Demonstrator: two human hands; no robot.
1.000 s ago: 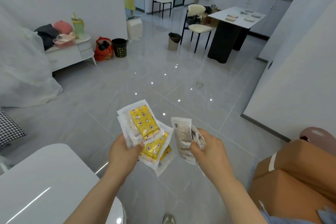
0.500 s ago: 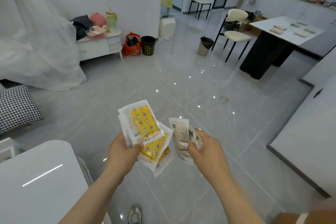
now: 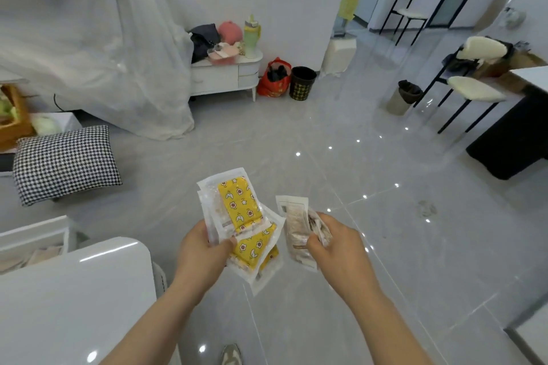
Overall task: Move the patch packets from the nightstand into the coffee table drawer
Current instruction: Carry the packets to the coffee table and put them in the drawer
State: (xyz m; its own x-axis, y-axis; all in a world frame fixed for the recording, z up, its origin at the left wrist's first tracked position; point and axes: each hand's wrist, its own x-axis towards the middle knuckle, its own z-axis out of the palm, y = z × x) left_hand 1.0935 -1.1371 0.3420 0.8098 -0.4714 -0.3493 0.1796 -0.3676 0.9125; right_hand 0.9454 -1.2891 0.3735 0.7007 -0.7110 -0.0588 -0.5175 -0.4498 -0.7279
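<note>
Closest to the camera, at the bottom edge, a shoe is showing on the grey tiled floor, and a glossy white table top is filling the lower left corner. Just above, two bare forearms are reaching forward over the floor. The left hand is gripping a fanned stack of yellow patch packets, its thumb pressing on the front of the stack and its fingers curling behind. The right hand is pinching a smaller bunch of pale packets, its fingers curling round their lower half. Both bunches are hanging in the air just beside one another, to the right of the table top. Farther left, a houndstooth cushion is lying by a white sheer drape. Beyond, against the far wall, a low white cabinet is carrying a green bottle, with a red bag and a black bin standing on the floor just beside it. At the far right, cream-seated chairs are standing by a dark table.
</note>
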